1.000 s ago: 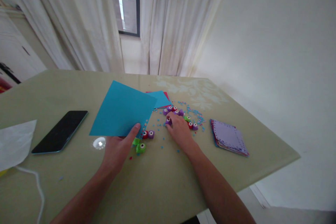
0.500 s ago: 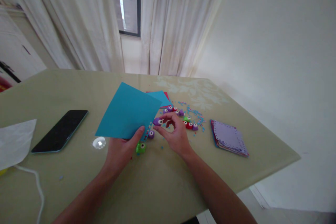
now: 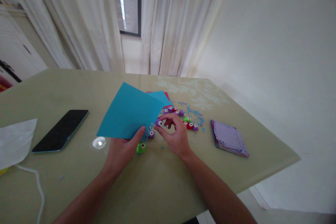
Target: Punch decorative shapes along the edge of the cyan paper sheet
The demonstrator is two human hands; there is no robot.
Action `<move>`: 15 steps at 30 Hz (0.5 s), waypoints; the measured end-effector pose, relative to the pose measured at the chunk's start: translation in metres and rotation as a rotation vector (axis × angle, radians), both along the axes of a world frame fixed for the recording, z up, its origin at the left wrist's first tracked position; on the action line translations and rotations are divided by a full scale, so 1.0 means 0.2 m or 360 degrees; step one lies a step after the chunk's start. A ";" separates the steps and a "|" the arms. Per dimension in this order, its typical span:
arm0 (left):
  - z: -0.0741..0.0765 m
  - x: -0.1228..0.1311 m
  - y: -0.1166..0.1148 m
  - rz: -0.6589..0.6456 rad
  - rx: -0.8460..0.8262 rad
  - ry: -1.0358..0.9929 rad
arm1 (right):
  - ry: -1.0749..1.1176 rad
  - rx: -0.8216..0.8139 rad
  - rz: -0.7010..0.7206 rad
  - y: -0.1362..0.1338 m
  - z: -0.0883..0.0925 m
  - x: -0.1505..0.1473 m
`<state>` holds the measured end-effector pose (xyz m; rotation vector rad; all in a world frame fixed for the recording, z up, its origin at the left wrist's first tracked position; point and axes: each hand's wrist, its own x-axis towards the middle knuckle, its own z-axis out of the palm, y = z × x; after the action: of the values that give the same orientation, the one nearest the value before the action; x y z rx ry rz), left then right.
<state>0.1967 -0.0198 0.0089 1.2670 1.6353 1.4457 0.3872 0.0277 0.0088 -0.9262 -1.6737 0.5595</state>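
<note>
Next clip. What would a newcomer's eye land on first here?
The bright blue paper sheet, held over the table by its lower edge in the left hand. Beside it the right hand pinches a small purple punch, with more coloured punches and confetti scattered behind. A black phone lies left, a stack of punched squares right.

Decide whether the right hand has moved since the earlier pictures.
Yes. The right hand has come left, toward the phone, lifting a purple punch to the blue sheet.
</note>
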 end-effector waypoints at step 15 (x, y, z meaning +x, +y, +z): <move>0.01 0.01 0.00 0.0005 0.0012 -0.0026 | -0.0006 -0.0012 -0.0074 -0.01 0.01 0.00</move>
<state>0.1982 -0.0201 0.0117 1.2541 1.6236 1.4618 0.3871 0.0266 0.0101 -0.9694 -1.6505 0.5332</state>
